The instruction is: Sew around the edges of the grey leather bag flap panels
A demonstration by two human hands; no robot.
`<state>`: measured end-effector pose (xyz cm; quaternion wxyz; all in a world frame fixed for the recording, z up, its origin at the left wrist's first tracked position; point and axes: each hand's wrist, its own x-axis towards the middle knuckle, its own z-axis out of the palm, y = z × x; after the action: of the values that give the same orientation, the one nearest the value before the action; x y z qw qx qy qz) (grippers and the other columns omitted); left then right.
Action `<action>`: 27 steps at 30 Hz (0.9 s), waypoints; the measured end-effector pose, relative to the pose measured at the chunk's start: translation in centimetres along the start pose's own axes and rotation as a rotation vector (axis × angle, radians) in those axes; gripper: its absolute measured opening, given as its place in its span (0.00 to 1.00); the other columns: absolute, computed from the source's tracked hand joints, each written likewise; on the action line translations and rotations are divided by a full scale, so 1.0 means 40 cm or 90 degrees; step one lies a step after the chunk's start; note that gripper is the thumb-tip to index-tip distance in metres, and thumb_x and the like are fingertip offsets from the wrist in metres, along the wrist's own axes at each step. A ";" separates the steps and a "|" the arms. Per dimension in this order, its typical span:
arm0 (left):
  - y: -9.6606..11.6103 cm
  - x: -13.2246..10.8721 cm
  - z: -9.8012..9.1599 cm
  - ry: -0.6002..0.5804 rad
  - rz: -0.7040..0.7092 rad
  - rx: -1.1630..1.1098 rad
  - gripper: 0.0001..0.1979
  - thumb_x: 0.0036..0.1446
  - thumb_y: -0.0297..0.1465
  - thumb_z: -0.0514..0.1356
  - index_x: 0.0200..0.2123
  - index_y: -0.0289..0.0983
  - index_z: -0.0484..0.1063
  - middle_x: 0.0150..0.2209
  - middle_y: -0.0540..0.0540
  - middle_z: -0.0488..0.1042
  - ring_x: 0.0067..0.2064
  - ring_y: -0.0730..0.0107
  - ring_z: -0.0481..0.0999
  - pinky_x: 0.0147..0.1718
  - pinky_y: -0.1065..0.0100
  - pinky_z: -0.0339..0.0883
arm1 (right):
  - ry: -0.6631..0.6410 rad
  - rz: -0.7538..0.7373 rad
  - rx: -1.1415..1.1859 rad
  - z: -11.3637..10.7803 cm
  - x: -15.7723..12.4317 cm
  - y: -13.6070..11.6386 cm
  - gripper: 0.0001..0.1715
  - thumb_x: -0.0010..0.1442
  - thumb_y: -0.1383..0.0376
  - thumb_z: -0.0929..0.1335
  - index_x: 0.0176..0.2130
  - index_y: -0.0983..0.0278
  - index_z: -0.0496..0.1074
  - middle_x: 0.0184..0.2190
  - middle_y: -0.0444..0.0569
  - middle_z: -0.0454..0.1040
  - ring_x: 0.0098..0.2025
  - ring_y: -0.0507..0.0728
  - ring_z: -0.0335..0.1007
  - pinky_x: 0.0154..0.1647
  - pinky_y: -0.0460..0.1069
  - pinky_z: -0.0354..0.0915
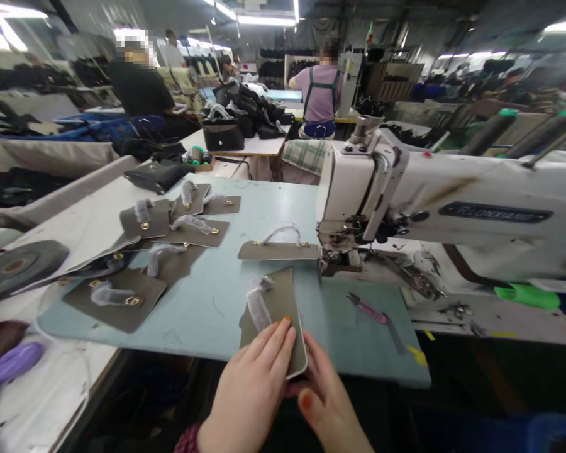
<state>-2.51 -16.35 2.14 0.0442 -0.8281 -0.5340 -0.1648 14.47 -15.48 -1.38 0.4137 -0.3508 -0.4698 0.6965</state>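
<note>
My left hand lies with fingers stretched flat on top of an olive-grey leather panel at the table's near edge. My right hand grips the same panel from below at its near right corner, thumb up. The panel carries a handle wrapped in white foam and points toward the sewing machine. A second panel with a wrapped handle lies flat just left of the machine's needle area.
Several more olive panels with wrapped handles are spread at the table's left. Pink thread snips lie right of my panel. A grey tape roll and purple disc sit far left. Other people work at tables behind.
</note>
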 end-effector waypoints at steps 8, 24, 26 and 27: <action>0.079 -0.067 0.137 -0.032 0.036 -0.281 0.28 0.59 0.23 0.53 0.63 0.35 0.55 0.65 0.36 0.61 0.65 0.61 0.61 0.58 0.62 0.66 | 0.232 0.034 -0.130 -0.094 -0.034 0.032 0.22 0.63 0.53 0.68 0.49 0.65 0.75 0.45 0.55 0.78 0.47 0.63 0.75 0.51 0.55 0.69; 0.083 0.022 0.045 -0.002 -0.036 -0.337 0.34 0.61 0.28 0.55 0.68 0.39 0.46 0.68 0.39 0.53 0.68 0.55 0.54 0.61 0.55 0.61 | 0.055 -0.090 -0.024 -0.061 0.018 -0.088 0.17 0.49 0.54 0.77 0.34 0.63 0.77 0.32 0.47 0.72 0.34 0.55 0.67 0.34 0.47 0.65; 0.079 0.023 0.024 0.001 -0.044 -0.393 0.34 0.62 0.28 0.55 0.68 0.41 0.46 0.68 0.40 0.55 0.67 0.55 0.56 0.61 0.55 0.60 | 0.028 -0.124 -0.049 -0.065 0.028 -0.102 0.18 0.48 0.54 0.78 0.32 0.63 0.76 0.31 0.46 0.71 0.34 0.55 0.66 0.33 0.46 0.64; 0.079 0.025 0.011 0.001 -0.044 -0.419 0.34 0.62 0.28 0.55 0.68 0.42 0.46 0.67 0.40 0.56 0.67 0.55 0.58 0.61 0.55 0.60 | 0.015 -0.143 -0.061 -0.066 0.033 -0.109 0.18 0.47 0.53 0.78 0.32 0.63 0.76 0.31 0.45 0.71 0.33 0.54 0.66 0.33 0.46 0.63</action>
<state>0.78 -16.73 2.38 -0.2308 -0.7790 -0.4800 -0.3309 17.34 -12.39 1.77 0.4776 -0.3235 -0.5341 0.6180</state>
